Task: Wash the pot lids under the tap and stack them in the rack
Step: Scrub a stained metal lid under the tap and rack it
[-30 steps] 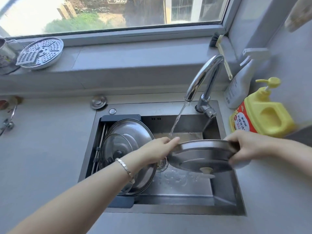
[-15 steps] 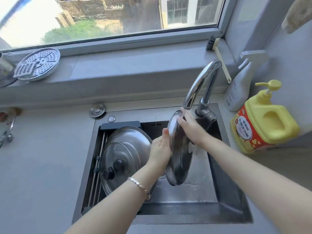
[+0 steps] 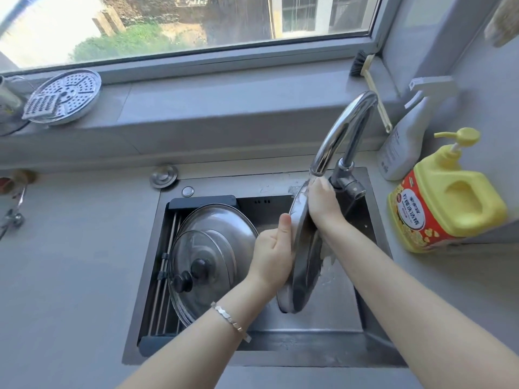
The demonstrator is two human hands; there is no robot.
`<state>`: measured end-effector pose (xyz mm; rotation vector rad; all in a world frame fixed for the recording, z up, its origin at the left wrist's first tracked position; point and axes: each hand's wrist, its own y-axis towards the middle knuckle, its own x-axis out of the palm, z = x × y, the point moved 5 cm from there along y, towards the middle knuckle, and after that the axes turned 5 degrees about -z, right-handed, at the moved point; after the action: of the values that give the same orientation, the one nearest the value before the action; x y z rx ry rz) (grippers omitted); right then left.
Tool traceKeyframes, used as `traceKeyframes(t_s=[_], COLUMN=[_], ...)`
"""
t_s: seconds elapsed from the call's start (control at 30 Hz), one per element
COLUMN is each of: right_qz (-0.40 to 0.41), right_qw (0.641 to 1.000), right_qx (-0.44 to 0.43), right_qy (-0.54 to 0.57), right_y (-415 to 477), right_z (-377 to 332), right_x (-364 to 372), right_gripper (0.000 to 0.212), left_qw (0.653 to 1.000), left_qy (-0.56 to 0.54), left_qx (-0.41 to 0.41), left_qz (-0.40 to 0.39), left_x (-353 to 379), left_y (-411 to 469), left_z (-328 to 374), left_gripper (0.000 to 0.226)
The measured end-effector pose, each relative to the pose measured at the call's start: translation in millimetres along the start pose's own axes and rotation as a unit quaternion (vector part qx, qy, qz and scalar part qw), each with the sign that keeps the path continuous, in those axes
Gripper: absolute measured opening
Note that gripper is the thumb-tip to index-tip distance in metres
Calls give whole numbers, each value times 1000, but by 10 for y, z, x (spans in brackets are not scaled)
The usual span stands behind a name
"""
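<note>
Yellow soap jug (image 3: 449, 203), spray bottle (image 3: 404, 147)

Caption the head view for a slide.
Left hand and right hand hold steel lid edgewise under the tap; glass lid and domed lid sit in the rack.

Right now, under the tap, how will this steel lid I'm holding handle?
The steel lid is wet, so probably slippery. Thin metal: likely stiff and fairly light. On edge between left hand and right hand, it might roll if released.

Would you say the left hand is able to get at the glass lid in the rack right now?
Likely not yet: the left hand grips the steel lid. The glass lid sits uncovered beside it, so once freed, probably yes.
</note>
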<state>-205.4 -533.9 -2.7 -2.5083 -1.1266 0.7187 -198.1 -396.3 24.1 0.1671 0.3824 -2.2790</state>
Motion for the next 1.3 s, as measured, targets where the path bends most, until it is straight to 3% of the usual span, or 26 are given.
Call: traceKeyframes(t_s=[0.1,0.2,0.3,0.4,0.53,0.6,0.73,0.83,0.93,1.07,1.17,1.3], right_qz=[-21,-62,-56,-21,-44,-77,-92,-64,-56,-83,-127,-137], right_qw=[997,995,997,987,998,991,993,995,992,930,912,949], right_qx=[-68,-76,10,97,-45,-100,-1,33,-109,-310,-316,-214], right_qy=[-42,-26,44,125,-29,-43,67,66,-39,-178,-226,-186], right_y=[-290,-420,-169,-81,-359,-474,-170,-126,-410,-1018,-911,-456], right_z=[-38,-75,-65,-15,-146,-186,12,58,-96,-1,69,-205], right_x=[178,282,109,-20,246,307,126,154,354,534,484,417], right_gripper=[42,42,31,27,23,36,32,30,45,63,65,52], left_qw=[1000,999,999,999,995,993,998,995,972,933,919,942], left_qy=[-1,-12,48,38,-36,-42,-12,-43,-104,-190,-208,-184], left_qx=[-26,-49,-9,6,-72,-79,-16,-41,-137,-200,-216,-203], left_qz=[-3,12,-1,-11,60,74,60,85,161,232,256,195], left_x=[29,50,61,76,-3,-25,3,2,-132,-433,-532,-275], left_y=[68,108,-4,-74,89,120,41,56,192,311,281,124], left_z=[-17,4,52,95,51,41,160,154,57,33,46,66], left_gripper=[63,67,61,55,64,64,56,56,52,47,39,41])
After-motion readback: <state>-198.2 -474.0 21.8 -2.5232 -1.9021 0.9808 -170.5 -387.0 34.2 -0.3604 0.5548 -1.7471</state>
